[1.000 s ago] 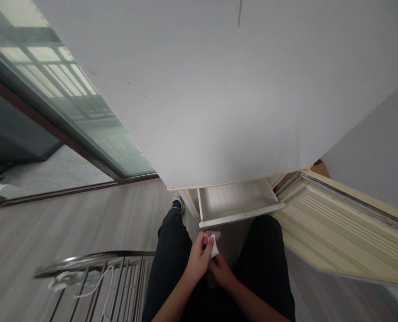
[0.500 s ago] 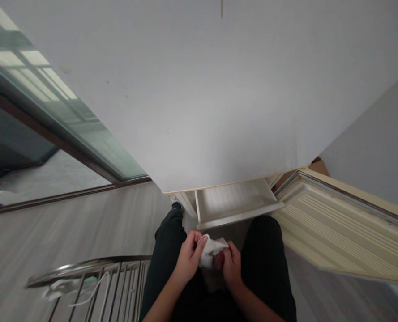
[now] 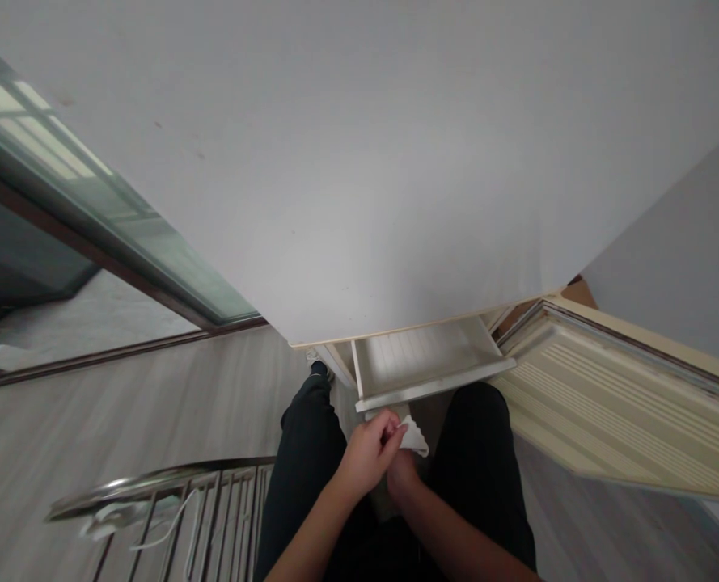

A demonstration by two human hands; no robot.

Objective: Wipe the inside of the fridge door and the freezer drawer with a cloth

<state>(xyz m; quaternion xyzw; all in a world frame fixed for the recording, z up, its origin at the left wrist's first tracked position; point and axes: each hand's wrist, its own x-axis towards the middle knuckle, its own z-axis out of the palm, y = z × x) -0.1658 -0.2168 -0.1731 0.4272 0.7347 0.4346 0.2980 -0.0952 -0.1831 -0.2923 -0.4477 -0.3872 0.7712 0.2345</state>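
Note:
Between my knees, in front of the open drawer, my left hand point(image 3: 368, 453) pinches a small white cloth point(image 3: 415, 437) with thumb and fingers. The cloth has a wavy edge and spreads out to the right. Just below it, my right hand point(image 3: 400, 475) is close against the left. Its fingers are hidden behind the cloth and the left hand. The white drawer point(image 3: 437, 391) is pulled out from under the tabletop, a little beyond my hands, and its visible inside holds nothing.
The large white tabletop point(image 3: 359, 178) fills the upper view. On the right a cream striped panel point(image 3: 626, 404) leans beside my knee. A metal rack point(image 3: 171, 509) with a white item and cord lies on the left, near the glass door point(image 3: 153, 250).
My hands have come together, the left moving right and over the right hand. The white cloth, stretched between both hands before, now shows to the right of my left fingers.

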